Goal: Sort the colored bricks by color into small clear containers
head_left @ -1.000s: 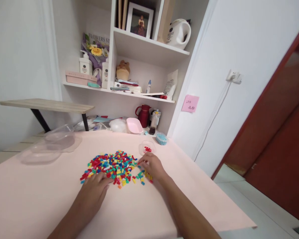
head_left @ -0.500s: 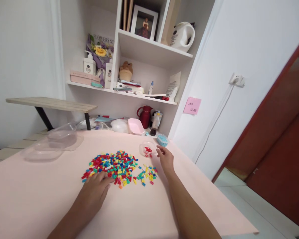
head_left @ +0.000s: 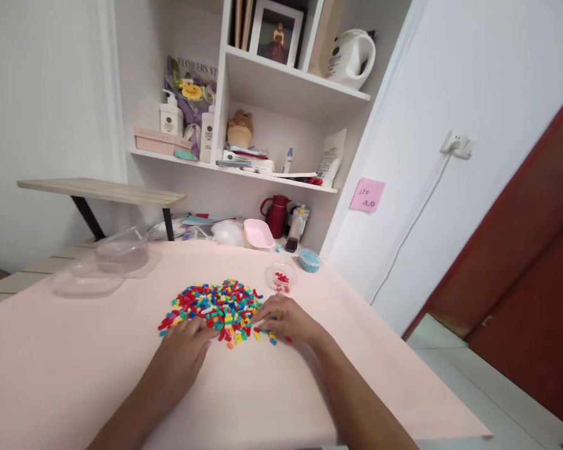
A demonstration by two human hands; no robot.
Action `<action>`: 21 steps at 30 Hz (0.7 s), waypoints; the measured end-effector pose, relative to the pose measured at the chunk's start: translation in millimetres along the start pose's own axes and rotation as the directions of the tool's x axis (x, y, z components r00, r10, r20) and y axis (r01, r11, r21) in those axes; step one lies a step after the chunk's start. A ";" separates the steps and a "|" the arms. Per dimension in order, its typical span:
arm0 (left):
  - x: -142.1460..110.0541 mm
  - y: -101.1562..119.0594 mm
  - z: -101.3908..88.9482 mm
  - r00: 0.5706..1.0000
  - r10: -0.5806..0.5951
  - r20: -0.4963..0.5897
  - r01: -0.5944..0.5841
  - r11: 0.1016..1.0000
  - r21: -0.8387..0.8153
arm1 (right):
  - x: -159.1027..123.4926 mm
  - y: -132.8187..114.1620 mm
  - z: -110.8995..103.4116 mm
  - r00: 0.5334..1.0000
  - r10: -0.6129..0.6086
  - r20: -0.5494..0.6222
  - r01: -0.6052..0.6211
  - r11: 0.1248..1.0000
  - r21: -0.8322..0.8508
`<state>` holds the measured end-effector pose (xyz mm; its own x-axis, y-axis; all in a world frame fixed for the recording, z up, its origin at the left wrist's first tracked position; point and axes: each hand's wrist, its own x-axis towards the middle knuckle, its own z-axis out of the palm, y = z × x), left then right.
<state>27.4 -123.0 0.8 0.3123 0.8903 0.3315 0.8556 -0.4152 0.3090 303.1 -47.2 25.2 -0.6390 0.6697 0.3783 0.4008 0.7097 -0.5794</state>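
A heap of small plastic building bricks [head_left: 225, 306] in red, blue, yellow, green and white lies on the pink tabletop. My left hand [head_left: 187, 340] rests at the near left edge of the heap, fingers laid out loosely with the tips touching bricks. At the heap's right side, my right hand [head_left: 284, 319] reaches down with thumb and fingers slightly apart, covering most of a smaller scatter of bricks; I see nothing held in it. Just beyond that hand stands a small clear container [head_left: 281, 278] with several red bricks inside.
A clear tub of light blue pieces [head_left: 308, 260] stands at the back right. Empty clear trays [head_left: 94, 275] sit at the left. Along the back are a pink tray [head_left: 259, 234], a red jug [head_left: 276, 215] and a bottle [head_left: 295, 231]. A small raised wooden shelf [head_left: 103, 190] overhangs the left rear.
My right hand has moved from beside the clear container back left and nearer, onto the bricks. My left hand has stayed at the heap. The view has shifted slightly.
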 end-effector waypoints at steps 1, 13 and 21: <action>0.2 0.2 0.1 1.000 -0.001 0.002 0.001 1.000 0.001 | 0.2 0.8 1.6 1.000 -0.011 0.021 0.012 0.999 -0.039; 0.2 2.7 -2.0 0.999 -0.005 0.041 0.003 0.999 0.040 | 0.9 -0.7 10.1 0.997 0.000 0.076 0.013 0.985 -0.175; -0.2 4.0 -3.2 1.000 -0.004 0.025 0.004 1.000 0.025 | -2.9 0.6 4.8 0.984 0.153 -0.085 -0.154 0.988 -0.002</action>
<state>29.4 -125.4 4.8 0.3190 0.8965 0.3076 0.8668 -0.4071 0.2878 302.0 -49.8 20.3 -0.5116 0.7868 0.3453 0.4956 0.5985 -0.6295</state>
